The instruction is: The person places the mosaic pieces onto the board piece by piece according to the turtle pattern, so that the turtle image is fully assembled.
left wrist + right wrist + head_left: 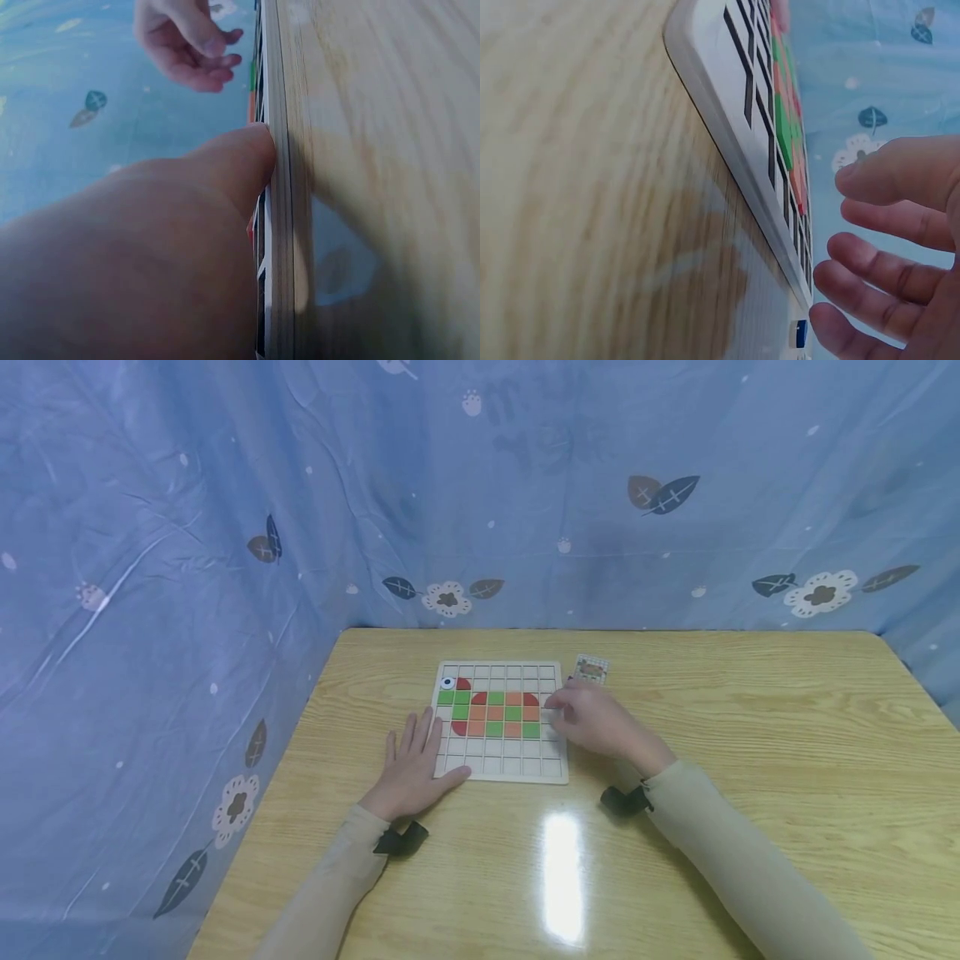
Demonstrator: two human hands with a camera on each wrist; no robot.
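Note:
A white square grid board (501,767) lies on the table, with red, green and orange tiles (495,712) forming a shape across its middle rows. One tile with a round eye (447,683) sits at the upper left of that shape. My left hand (411,777) rests by the board's lower left corner, fingers spread along the left side and thumb on the front edge. Over the right edge of the board hovers my right hand (596,720). In the right wrist view its fingers (896,274) are loosely bent and apart, with nothing between them.
Beyond my right hand lies a small card (592,667) with a grid picture on it. A small blue piece (801,334) shows past the board's far corner in the right wrist view. A blue patterned curtain (525,527) hangs along the back and left of the wooden table (750,735).

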